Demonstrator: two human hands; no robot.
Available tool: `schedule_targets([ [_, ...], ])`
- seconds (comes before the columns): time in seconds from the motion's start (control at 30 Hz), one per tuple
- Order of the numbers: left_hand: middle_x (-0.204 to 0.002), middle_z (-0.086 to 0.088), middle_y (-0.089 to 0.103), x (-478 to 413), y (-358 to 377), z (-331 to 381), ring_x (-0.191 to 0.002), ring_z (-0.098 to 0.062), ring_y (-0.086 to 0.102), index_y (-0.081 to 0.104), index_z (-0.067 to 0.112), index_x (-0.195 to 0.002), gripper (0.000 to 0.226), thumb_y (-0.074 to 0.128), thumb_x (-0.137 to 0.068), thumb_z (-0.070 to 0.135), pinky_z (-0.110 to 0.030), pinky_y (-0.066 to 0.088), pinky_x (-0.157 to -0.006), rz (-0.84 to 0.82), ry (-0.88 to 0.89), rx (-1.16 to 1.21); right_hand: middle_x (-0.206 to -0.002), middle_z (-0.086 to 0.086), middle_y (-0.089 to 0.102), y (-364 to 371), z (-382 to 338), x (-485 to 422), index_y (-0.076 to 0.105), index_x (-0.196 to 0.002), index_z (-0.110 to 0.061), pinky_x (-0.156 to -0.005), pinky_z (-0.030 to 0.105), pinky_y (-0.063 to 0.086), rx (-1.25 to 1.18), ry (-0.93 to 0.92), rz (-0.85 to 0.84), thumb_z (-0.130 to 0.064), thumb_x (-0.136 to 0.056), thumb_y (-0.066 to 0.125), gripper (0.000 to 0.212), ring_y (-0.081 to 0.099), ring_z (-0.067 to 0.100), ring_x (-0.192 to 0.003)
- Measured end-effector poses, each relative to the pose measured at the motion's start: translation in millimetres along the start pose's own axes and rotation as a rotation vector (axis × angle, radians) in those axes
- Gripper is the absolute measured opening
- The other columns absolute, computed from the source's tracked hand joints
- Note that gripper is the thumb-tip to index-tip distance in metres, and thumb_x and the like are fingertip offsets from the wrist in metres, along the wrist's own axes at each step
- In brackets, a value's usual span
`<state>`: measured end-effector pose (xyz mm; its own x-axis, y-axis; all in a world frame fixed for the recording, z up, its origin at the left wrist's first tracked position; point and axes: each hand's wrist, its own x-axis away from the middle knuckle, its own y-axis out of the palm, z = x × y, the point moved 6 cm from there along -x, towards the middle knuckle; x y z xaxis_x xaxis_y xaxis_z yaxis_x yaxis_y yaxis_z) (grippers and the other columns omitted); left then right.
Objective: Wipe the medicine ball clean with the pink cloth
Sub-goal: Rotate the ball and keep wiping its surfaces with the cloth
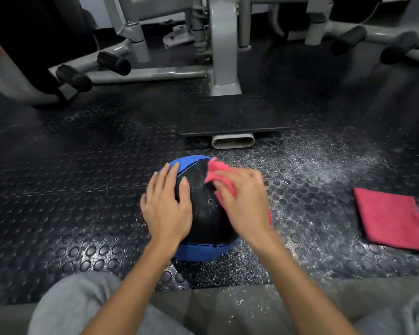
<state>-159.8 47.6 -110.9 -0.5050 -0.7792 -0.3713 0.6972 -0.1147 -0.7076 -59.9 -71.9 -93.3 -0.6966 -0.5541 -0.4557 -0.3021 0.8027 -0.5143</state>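
Observation:
A black and blue medicine ball (205, 213) sits on the studded rubber floor just in front of my knees. My left hand (166, 204) lies flat on the ball's left side, fingers straight. My right hand (242, 201) presses the pink cloth (218, 174) against the ball's upper right side, fingers spread over it. The hand is motion-blurred, and most of the cloth is hidden beneath it.
A folded red cloth (392, 218) lies on the floor to the right. White powder or droplets speckle the floor (312, 165) around the ball. A grey gym machine frame (224, 59) with a black foot plate (230, 117) stands straight ahead; padded rollers stick out at left and right.

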Motion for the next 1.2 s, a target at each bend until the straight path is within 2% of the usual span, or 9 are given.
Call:
schedule_targets([
  [0.1,-0.144,0.001,0.045,6.8,-2.7,-1.7,-0.137,-0.022,0.034,0.048,0.021,-0.136,0.066,0.019,-0.086,0.052,-0.050,0.026,-0.111,-0.003,0.032,0.005,-0.117,-0.026,0.058,12.3,-14.9,7.2,0.065,-0.103,-0.039,-0.086,0.027,0.039,0.170,-0.235,-0.041,-0.033,-0.086,0.058,0.019,0.050,0.011,-0.102],
  [0.23,-0.146,0.006,0.041,17.8,-3.2,-0.4,-0.139,-0.018,0.028,0.045,0.025,-0.138,0.065,0.018,-0.086,0.054,-0.047,0.022,-0.112,0.004,0.036,-0.004,-0.085,-0.016,0.067,0.8,68.9,-14.4,0.068,-0.107,-0.028,-0.061,0.017,0.048,-0.138,0.461,-0.048,-0.034,-0.091,0.054,0.022,0.057,0.006,-0.066],
  [0.3,-0.145,0.006,0.042,20.8,-2.4,0.9,-0.139,-0.018,0.030,0.046,0.025,-0.137,0.062,0.020,-0.087,0.052,-0.047,0.023,-0.111,0.025,0.048,-0.012,-0.084,-0.010,0.069,1.4,85.6,-13.2,0.069,-0.107,-0.023,-0.066,0.020,0.053,-0.205,0.611,-0.108,-0.032,-0.091,0.053,0.024,0.060,0.005,-0.067],
  [0.37,-0.143,0.004,0.046,21.6,-2.2,1.7,-0.137,-0.020,0.034,0.049,0.023,-0.135,0.059,0.024,-0.089,0.049,-0.048,0.026,-0.109,0.044,0.071,-0.010,-0.101,-0.021,0.066,-4.6,56.3,-12.1,0.071,-0.096,-0.031,-0.087,0.024,0.048,-0.168,0.387,-0.037,-0.025,-0.088,0.058,0.016,0.060,0.001,-0.089],
  [0.53,-0.140,-0.003,0.049,32.3,-9.4,-9.0,-0.133,-0.024,0.039,0.052,0.016,-0.133,0.052,0.031,-0.092,0.040,-0.048,0.030,-0.107,0.072,0.145,0.043,-0.116,-0.025,0.060,10.4,-29.0,9.9,0.066,-0.101,-0.040,-0.081,0.027,0.041,0.175,-0.213,-0.048,-0.039,-0.087,0.051,0.021,0.048,0.012,-0.097],
  [0.73,-0.138,-0.001,0.050,47.6,-11.4,-10.9,-0.132,-0.018,0.035,0.051,0.017,-0.132,0.048,0.034,-0.092,0.037,-0.055,0.034,-0.103,0.143,0.194,0.074,-0.086,-0.001,0.071,-2.5,78.7,-11.9,0.068,-0.104,-0.030,-0.069,0.027,0.047,0.002,0.549,-0.137,-0.035,-0.092,0.052,0.021,0.061,0.017,-0.076],
  [0.97,-0.137,-0.001,0.050,57.4,-14.2,-16.0,-0.131,-0.019,0.037,0.048,0.021,-0.132,0.043,0.035,-0.093,0.033,-0.042,0.028,-0.108,0.147,0.298,0.136,-0.109,-0.025,0.062,-6.2,-24.4,18.4,0.068,-0.093,-0.039,-0.071,0.022,0.041,0.294,-0.169,0.014,-0.038,-0.089,0.052,0.017,0.046,0.011,-0.084],
  [1.13,-0.117,0.031,0.055,38.0,-17.1,-31.6,-0.124,-0.005,0.044,0.062,0.038,-0.105,0.031,0.033,-0.094,0.034,-0.021,0.030,-0.107,0.113,-0.054,0.588,-0.099,-0.016,0.069,-13.7,53.3,-7.7,0.067,-0.094,-0.042,-0.081,0.022,0.047,-0.137,0.398,-0.090,-0.029,-0.089,0.057,0.017,0.063,0.008,-0.095],
  [1.2,-0.114,0.031,0.055,29.9,-17.5,-25.4,-0.118,-0.002,0.047,0.063,0.035,-0.105,0.028,0.038,-0.093,0.034,-0.019,0.033,-0.104,0.144,-0.036,0.524,-0.104,-0.016,0.068,-15.8,41.4,-9.3,0.068,-0.092,-0.041,-0.079,0.023,0.043,-0.046,0.346,-0.051,-0.031,-0.089,0.056,0.017,0.062,0.011,-0.096],
])
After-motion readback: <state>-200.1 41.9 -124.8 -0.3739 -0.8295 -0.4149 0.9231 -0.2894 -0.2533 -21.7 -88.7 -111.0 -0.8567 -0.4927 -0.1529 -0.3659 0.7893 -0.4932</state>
